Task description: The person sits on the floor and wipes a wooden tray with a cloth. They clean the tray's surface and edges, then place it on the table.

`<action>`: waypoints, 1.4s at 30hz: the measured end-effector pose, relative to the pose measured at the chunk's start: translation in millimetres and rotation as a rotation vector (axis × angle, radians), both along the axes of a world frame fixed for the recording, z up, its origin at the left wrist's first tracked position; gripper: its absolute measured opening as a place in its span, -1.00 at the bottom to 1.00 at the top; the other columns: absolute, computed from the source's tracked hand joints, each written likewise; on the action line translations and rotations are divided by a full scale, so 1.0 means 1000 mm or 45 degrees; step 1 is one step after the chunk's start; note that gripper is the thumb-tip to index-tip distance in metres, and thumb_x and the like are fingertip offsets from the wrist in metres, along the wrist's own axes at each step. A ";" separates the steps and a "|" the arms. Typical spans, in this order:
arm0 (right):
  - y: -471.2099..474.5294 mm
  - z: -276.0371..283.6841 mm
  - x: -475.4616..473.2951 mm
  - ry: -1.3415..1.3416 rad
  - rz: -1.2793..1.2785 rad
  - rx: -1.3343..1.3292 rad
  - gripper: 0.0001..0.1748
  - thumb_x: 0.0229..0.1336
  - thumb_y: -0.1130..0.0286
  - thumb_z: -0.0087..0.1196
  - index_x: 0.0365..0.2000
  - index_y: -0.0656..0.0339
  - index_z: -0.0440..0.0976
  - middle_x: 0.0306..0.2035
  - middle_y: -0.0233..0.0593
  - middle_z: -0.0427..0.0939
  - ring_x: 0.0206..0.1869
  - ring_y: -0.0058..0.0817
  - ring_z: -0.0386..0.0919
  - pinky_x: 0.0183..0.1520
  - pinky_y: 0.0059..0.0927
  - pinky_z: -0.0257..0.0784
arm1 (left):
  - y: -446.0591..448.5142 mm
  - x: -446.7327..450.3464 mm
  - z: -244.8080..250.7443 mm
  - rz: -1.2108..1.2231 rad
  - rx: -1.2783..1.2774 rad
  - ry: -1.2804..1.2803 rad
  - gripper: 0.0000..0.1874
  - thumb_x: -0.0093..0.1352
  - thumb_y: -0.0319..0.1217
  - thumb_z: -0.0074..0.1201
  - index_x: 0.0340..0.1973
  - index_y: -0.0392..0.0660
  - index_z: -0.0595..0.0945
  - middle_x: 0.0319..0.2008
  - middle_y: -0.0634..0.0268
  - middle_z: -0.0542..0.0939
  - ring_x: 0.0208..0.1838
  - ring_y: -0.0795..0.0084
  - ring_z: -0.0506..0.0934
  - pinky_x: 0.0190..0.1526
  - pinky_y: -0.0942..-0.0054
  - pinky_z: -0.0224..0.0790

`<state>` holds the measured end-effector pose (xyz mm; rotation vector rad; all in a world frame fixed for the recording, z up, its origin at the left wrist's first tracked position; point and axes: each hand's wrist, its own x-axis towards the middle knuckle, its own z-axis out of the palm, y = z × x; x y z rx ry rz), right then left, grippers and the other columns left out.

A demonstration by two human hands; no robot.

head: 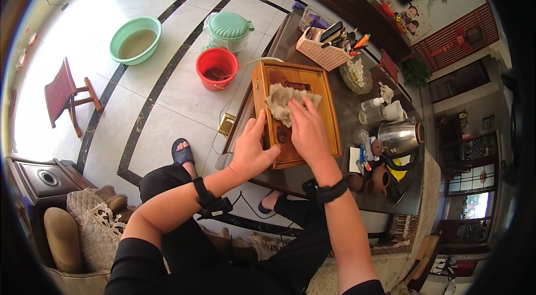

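Observation:
A wooden tea tray [328,133] with a raised rim lies on the dark coffee table in front of me. My left hand [253,148] grips its near left edge, with the thumb over the rim. My right hand [309,131] presses a crumpled beige cloth [281,100] onto the top with spread fingers. Dark, wet-looking patches show on the wood around the cloth. The fingers partly cover the cloth, and the cloth hides some of the tray's surface. A clear hose [259,59] runs from behind the tray into a red bucket [217,68] on the floor.
Right of the tray stand a steel kettle [395,138], a brown clay teapot [380,177], a white cup [393,110] and a glass ashtray [356,79]. A pink basket [320,54] holds pens. On the floor are a green basin [136,41], lidded bin [229,27] and folding stool [65,94].

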<state>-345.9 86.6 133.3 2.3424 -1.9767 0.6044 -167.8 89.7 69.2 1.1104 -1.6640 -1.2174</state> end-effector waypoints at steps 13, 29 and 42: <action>0.060 0.013 0.012 0.072 0.004 0.069 -0.63 0.35 0.58 0.09 0.13 0.41 0.56 0.18 0.04 0.64 0.36 0.06 0.47 0.37 -0.02 0.41 | -0.001 -0.001 -0.001 0.073 -0.041 0.094 -0.05 0.19 -0.35 0.31 0.50 -0.35 0.34 -0.22 0.16 0.43 -0.26 0.27 0.51 -0.23 0.35 0.47; 0.029 0.006 0.018 0.099 -0.076 -0.025 -0.67 0.34 0.54 0.08 0.06 0.41 0.59 0.10 0.01 0.68 0.25 0.00 0.55 0.30 -0.03 0.47 | -0.001 0.000 0.001 0.037 -0.017 0.074 -0.04 0.19 -0.31 0.32 0.47 -0.44 0.32 -0.19 0.12 0.44 -0.23 0.22 0.54 -0.19 0.31 0.51; 0.077 0.010 0.015 0.188 -0.082 0.011 -0.67 0.36 0.52 0.09 0.08 0.39 0.59 0.12 0.01 0.69 0.29 -0.04 0.56 0.37 -0.04 0.41 | -0.004 0.002 -0.003 0.004 0.020 0.090 0.00 0.17 -0.33 0.34 0.51 -0.39 0.30 -0.20 0.20 0.42 -0.31 0.36 0.49 -0.26 0.40 0.47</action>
